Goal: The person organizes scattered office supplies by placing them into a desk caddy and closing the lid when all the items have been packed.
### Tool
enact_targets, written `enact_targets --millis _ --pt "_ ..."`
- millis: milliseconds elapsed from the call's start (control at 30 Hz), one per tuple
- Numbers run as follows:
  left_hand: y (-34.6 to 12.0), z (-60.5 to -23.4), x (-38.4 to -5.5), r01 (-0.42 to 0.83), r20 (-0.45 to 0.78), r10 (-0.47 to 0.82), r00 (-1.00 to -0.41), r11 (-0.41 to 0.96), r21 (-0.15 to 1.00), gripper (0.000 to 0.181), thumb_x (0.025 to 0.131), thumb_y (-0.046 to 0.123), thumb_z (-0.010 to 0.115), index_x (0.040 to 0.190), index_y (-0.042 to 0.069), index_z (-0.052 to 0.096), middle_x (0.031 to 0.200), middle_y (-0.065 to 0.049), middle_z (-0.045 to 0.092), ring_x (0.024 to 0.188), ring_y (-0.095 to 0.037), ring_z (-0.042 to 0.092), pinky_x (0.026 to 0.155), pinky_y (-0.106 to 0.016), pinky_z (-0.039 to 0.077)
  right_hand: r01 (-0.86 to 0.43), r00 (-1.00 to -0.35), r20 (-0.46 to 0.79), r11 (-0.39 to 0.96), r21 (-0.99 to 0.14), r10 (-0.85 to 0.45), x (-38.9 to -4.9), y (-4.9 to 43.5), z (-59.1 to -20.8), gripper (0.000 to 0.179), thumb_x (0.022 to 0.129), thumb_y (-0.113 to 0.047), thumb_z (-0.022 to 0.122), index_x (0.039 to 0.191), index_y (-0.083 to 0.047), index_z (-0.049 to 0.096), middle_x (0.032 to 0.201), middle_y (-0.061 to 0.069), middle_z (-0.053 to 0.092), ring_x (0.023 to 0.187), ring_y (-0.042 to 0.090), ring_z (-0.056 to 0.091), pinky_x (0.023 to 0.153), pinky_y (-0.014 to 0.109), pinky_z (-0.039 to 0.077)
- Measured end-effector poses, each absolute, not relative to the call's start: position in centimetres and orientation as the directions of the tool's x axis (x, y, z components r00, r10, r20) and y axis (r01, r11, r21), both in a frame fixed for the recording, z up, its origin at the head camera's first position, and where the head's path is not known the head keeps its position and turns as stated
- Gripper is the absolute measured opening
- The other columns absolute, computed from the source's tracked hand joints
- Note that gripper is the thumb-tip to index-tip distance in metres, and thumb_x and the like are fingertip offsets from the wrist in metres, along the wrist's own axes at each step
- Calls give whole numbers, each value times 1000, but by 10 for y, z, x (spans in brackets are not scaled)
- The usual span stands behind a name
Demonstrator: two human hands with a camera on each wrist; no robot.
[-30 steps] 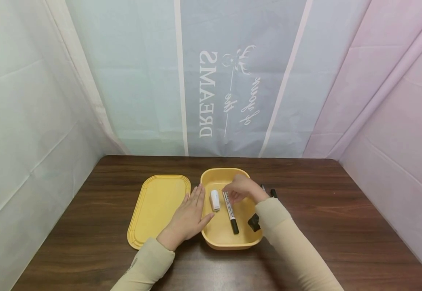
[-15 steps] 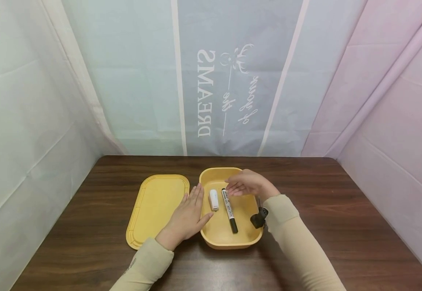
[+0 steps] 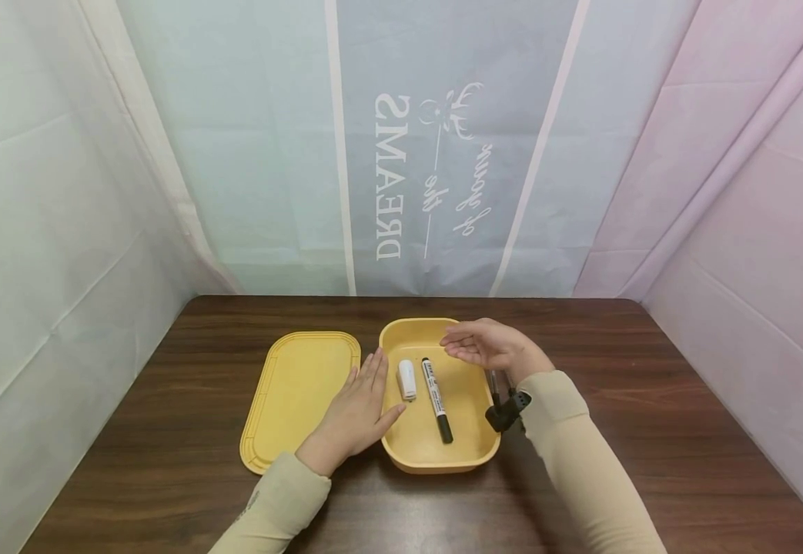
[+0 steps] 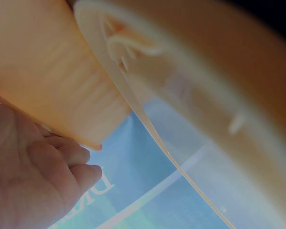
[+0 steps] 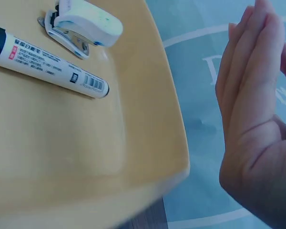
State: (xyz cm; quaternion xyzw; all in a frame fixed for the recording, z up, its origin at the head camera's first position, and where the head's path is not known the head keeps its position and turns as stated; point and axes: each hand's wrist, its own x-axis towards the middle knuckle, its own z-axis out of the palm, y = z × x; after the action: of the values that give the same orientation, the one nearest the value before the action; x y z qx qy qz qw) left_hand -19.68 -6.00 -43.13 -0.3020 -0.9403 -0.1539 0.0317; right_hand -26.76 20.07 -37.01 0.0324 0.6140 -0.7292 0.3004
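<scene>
Inside the yellow box (image 3: 401,454) lie a white stapler (image 3: 406,380) and a white marker (image 3: 437,400) with a black cap. The left hand (image 3: 356,408) rests with straight fingers along the box's left wall and holds nothing; the left wrist view shows its fingers (image 4: 83,174) beside the yellow plastic. My right hand (image 3: 487,344) hovers over the far right rim, fingers extended and grasping nothing. From the right wrist, that hand (image 5: 257,90) appears apart from the box, with the marker (image 5: 62,66) and stapler (image 5: 86,24) lying inside.
A flat yellow lid (image 3: 297,400) lies on the dark wooden table (image 3: 616,385) left of the box. Thin dark pen-like items (image 3: 493,385) show by the box's right side, partly hidden by the right wrist. Printed cloth (image 3: 276,154) hangs behind the table.
The right hand has let go of the marker, leaving it in the box, and moved up and right toward the rim as its fingers straightened. The left hand stays put.
</scene>
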Motion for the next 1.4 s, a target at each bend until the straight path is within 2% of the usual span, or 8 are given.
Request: enact_targets --millis 300,567,900,1100,1200,1300,1400 --pt "-58 -433 -196 576 148 558 -817 779 246 76 99 44 40 146 -11 17 153 -24 13 141 -35 16 111 -49 19 451 -851 -383 -128 -883 -360 -263 224 -366 27 98 -5 46 87 -4 70 89 11 66 76 13 67 69 18 53" --pt "-60 -433 -195 573 149 553 -820 782 247 76 99 44 41 146 -11 17 153 -24 13 141 -35 16 112 -49 18 466 -854 -391 -169 -869 -344 -259 245 -367 27 97 2 45 87 1 70 87 12 68 75 12 68 69 18 53" --pt "-62 -437 -195 582 146 564 -813 775 246 76 99 44 41 146 -10 17 153 -23 12 141 -34 14 112 -49 18 415 -845 -357 -69 -907 -398 -246 281 -368 33 97 6 40 89 -1 72 86 9 70 78 12 68 74 22 53" --pt "-63 -438 -195 594 172 568 -805 767 243 75 98 43 43 145 -11 19 153 -25 15 141 -35 16 111 -50 20 345 -867 -364 117 -931 -340 -240 296 -369 20 94 6 47 103 15 62 85 10 69 78 13 68 77 27 54" --pt "-63 -439 -195 597 173 571 -802 764 244 75 98 43 43 145 -11 19 152 -25 15 141 -35 16 111 -50 19 296 -880 -365 252 -922 -304 -238 298 -370 28 94 3 48 110 24 53 85 13 69 77 15 68 77 30 55" --pt "-63 -441 -195 596 168 572 -803 766 241 76 98 43 43 145 -11 18 152 -25 15 141 -36 16 111 -49 19 239 -901 -357 402 -884 -249 -238 297 -373 33 92 0 50 111 28 51 82 15 69 72 17 69 73 33 56" --pt "-64 -441 -193 598 171 573 -802 765 239 75 98 42 43 145 -12 19 152 -26 16 140 -37 17 111 -50 19 174 -926 -326 555 -814 -187 -237 291 -376 29 88 0 54 101 25 58 74 15 68 67 22 69 68 37 56"
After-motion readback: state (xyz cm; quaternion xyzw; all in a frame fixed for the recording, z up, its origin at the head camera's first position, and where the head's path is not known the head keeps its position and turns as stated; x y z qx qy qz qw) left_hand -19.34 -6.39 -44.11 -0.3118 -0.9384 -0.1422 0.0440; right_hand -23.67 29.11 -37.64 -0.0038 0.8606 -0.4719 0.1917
